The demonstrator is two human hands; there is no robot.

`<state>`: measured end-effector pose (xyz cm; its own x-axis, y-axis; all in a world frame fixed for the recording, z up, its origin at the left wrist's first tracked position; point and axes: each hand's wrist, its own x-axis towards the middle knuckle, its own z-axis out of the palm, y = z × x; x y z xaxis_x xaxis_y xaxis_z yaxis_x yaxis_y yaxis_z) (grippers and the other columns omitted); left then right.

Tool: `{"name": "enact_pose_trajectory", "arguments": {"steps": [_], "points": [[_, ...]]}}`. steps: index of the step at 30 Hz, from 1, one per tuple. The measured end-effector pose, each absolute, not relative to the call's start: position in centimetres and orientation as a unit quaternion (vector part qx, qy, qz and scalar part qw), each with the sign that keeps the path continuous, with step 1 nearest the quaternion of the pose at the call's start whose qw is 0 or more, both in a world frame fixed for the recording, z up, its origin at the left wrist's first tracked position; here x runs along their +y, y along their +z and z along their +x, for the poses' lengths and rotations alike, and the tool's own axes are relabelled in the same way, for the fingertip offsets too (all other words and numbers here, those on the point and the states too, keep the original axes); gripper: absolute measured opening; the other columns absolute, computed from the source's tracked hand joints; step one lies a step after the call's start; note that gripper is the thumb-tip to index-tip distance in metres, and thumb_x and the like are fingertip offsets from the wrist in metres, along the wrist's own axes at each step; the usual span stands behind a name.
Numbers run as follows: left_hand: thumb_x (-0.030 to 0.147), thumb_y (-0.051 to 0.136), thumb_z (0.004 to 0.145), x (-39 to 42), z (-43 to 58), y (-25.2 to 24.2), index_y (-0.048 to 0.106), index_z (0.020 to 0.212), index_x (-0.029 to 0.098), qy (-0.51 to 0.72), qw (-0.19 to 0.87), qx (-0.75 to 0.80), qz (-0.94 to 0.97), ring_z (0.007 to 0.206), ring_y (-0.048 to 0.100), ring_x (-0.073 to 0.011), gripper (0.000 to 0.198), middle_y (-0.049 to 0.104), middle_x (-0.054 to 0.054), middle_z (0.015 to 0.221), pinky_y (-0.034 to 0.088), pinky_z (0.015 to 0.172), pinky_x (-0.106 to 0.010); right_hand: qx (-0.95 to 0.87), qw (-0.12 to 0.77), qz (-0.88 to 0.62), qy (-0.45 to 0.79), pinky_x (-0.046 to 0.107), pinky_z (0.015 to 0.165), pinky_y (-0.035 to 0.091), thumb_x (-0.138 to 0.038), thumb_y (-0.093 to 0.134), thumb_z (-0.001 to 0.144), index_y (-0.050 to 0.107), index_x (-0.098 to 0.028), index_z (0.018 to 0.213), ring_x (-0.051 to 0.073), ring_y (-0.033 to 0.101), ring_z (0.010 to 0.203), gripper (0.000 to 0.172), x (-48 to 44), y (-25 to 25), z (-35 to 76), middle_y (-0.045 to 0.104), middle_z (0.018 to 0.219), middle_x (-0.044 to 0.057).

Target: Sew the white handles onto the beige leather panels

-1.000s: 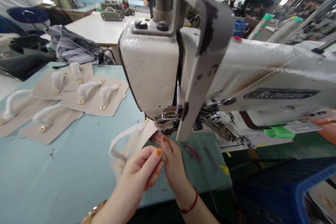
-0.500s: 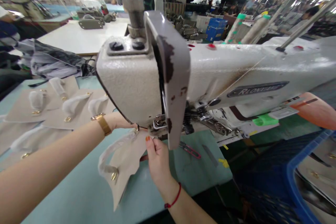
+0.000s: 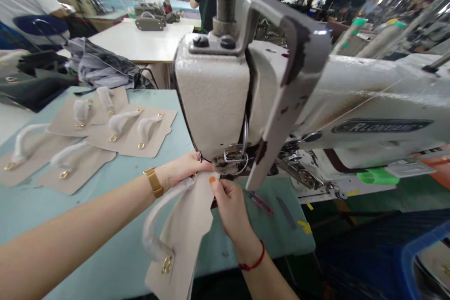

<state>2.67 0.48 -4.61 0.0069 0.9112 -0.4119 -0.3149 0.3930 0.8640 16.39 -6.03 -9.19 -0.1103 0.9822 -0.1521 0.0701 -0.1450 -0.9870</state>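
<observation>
A beige bag panel (image 3: 188, 229) with a plastic-wrapped handle (image 3: 152, 227) and gold fittings runs up under the head of a white sewing machine (image 3: 213, 98). My left hand (image 3: 183, 168) grips the panel's far end beside the machine's needle area; its fingertips are partly hidden by the machine head. Thumb and fingers of my right hand (image 3: 230, 204) pinch the panel's right edge, just in front of the presser area. The needle itself is hidden from view. The near end of the panel hangs toward me, tilted.
Several similar beige panels (image 3: 154, 138) with wrapped handles lie at the left of the green tabletop (image 3: 116, 225). Thread snips (image 3: 260, 203) rest right of my right hand. A blue basket (image 3: 404, 262) stands at lower right. Other people are in the background.
The view has swung left, so the machine sits further right in it. The panel now hangs lower and straighter toward me, with both hands still on it. The machine's lever bar has tilted.
</observation>
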Motion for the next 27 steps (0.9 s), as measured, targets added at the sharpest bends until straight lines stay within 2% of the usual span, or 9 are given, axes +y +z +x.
{"name": "enact_pose_trajectory", "arguments": {"steps": [5, 8, 12, 15, 17, 20, 22, 25, 27], "points": [[0.014, 0.082, 0.05, -1.0, 2.8, -5.9, 0.064, 0.049, 0.018, 0.399, 0.712, 0.468, 0.339, 0.054, 0.061, -0.0198, 0.018, 0.062, -0.002, 0.05, 0.05, 0.051, -0.028, -0.536, 0.377, -0.487, 0.578, 0.02, 0.047, 0.023, -0.043, 0.049, 0.088, 0.035, -0.018, 0.057, 0.007, 0.028, 0.052, 0.042, -5.4, -9.0, 18.5, 0.029, 0.055, -0.004], [0.019, 0.08, 0.058, -1.1, 2.7, -6.3, 0.066, 0.054, 0.018, 0.395, 0.692, 0.463, 0.389, 0.059, 0.061, -0.0189, 0.015, 0.064, -0.002, 0.054, 0.049, 0.053, -0.026, -0.555, 0.369, -0.49, 0.562, 0.02, 0.047, 0.022, -0.042, 0.05, 0.088, 0.038, -0.017, 0.055, 0.008, 0.029, 0.052, 0.042, -5.0, -8.4, 19.3, 0.032, 0.054, -0.003], [0.03, 0.072, 0.071, -0.8, 2.4, -6.3, 0.071, 0.067, 0.017, 0.363, 0.64, 0.49, 0.466, 0.061, 0.06, -0.0171, 0.014, 0.068, -0.003, 0.063, 0.048, 0.056, -0.025, -0.58, 0.373, -0.497, 0.527, 0.019, 0.049, 0.026, -0.037, 0.051, 0.088, 0.046, -0.016, 0.055, 0.009, 0.037, 0.055, 0.039, -4.6, -7.1, 19.8, 0.041, 0.055, -0.002], [0.037, 0.06, 0.083, -1.3, 1.4, -7.1, 0.073, 0.086, 0.018, 0.365, 0.571, 0.508, 0.531, 0.085, 0.066, -0.0223, 0.023, 0.074, -0.006, 0.086, 0.052, 0.082, -0.034, -0.592, 0.353, -0.483, 0.541, 0.019, 0.05, 0.029, -0.034, 0.055, 0.086, 0.05, -0.016, 0.058, 0.009, 0.041, 0.057, 0.034, -4.4, -6.3, 20.4, 0.044, 0.055, -0.003], [0.037, 0.052, 0.09, -2.7, 0.4, -8.5, 0.069, 0.109, 0.02, 0.393, 0.458, 0.537, 0.589, 0.112, 0.059, -0.0251, 0.031, 0.069, -0.008, 0.116, 0.042, 0.103, -0.042, -0.589, 0.318, -0.464, 0.58, 0.018, 0.05, 0.028, -0.032, 0.056, 0.085, 0.05, -0.015, 0.06, 0.009, 0.039, 0.056, 0.031, -4.8, -5.9, 21.1, 0.043, 0.055, -0.003], [0.036, 0.051, 0.092, -6.2, -0.7, -11.5, 0.048, 0.137, 0.023, 0.426, 0.304, 0.556, 0.646, 0.14, 0.034, -0.027, 0.047, 0.041, -0.009, 0.151, 0.022, 0.117, -0.047, -0.563, 0.277, -0.443, 0.64, 0.018, 0.049, 0.027, -0.034, 0.056, 0.085, 0.051, -0.015, 0.064, 0.008, 0.038, 0.056, 0.029, -6.3, -6.1, 21.8, 0.043, 0.059, -0.004], [0.038, 0.054, 0.09, -8.6, -0.3, -13.1, 0.036, 0.146, 0.025, 0.414, 0.327, 0.552, 0.645, 0.142, 0.029, -0.0288, 0.06, 0.031, -0.009, 0.156, 0.023, 0.117, -0.048, -0.531, 0.288, -0.451, 0.657, 0.018, 0.049, 0.027, -0.04, 0.053, 0.087, 0.051, -0.014, 0.067, 0.008, 0.038, 0.056, 0.033, -7.6, -6.8, 21.8, 0.043, 0.061, -0.003], [0.052, 0.058, 0.084, -10.7, 1.8, -13.8, 0.046, 0.14, 0.019, 0.419, 0.399, 0.585, 0.569, 0.137, 0.038, -0.0343, 0.066, 0.043, -0.014, 0.149, 0.028, 0.115, -0.05, -0.472, 0.336, -0.472, 0.664, 0.018, 0.049, 0.027, -0.049, 0.05, 0.088, 0.052, -0.014, 0.073, 0.008, 0.038, 0.058, 0.039, -9.4, -8.4, 20.8, 0.043, 0.064, -0.002], [0.058, 0.057, 0.083, -10.9, 3.5, -13.2, 0.055, 0.131, 0.016, 0.419, 0.425, 0.616, 0.514, 0.135, 0.042, -0.0348, 0.064, 0.052, -0.014, 0.141, 0.025, 0.117, -0.049, -0.453, 0.359, -0.486, 0.656, 0.019, 0.05, 0.026, -0.052, 0.05, 0.088, 0.052, -0.013, 0.075, 0.009, 0.037, 0.059, 0.041, -10.3, -9.2, 20.2, 0.043, 0.065, -0.002]]}}
